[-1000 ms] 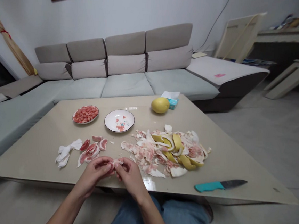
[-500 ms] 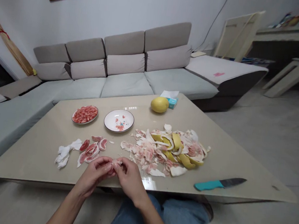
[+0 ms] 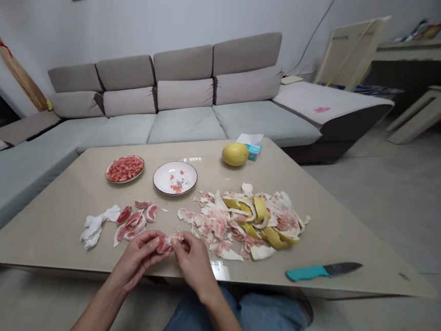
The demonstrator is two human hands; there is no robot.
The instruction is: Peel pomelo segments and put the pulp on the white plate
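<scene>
Two-handed pinch, mess all round

Biggest thing I've got from my remote seat is the grey corner sofa (image 3: 187,124), running past the far edge of the surface. That surface is a glossy beige table (image 3: 45,222). Right of its middle, and reaching toward the near edge, sprawls a heap of peel (image 3: 261,210), yellow rind mixed with pinkish scraps. Near the far left corner is a plate of red pulp (image 3: 131,180); just right of it, a white plate (image 3: 165,173) with red and blue marks, prints or scraps, I can't tell.

I have the left hand (image 3: 137,261) and right hand (image 3: 194,266) close together at the near edge, left of its middle, fingers curled in with only a sliver of gap to the thumbs. A teal-handled knife (image 3: 311,273) lies along the near edge toward the right corner, blade pointing right. Fruit segments (image 3: 136,222) cluster just beyond the left hand, with a crumpled white wad (image 3: 93,231) on their left. Near the far right corner: a whole yellow fruit (image 3: 235,154) and a tissue pack (image 3: 253,152) beside it.

Smallest: the red-pink segment (image 3: 164,243) pinched in the left, its pale membrane (image 3: 176,238) pinched in the right.
</scene>
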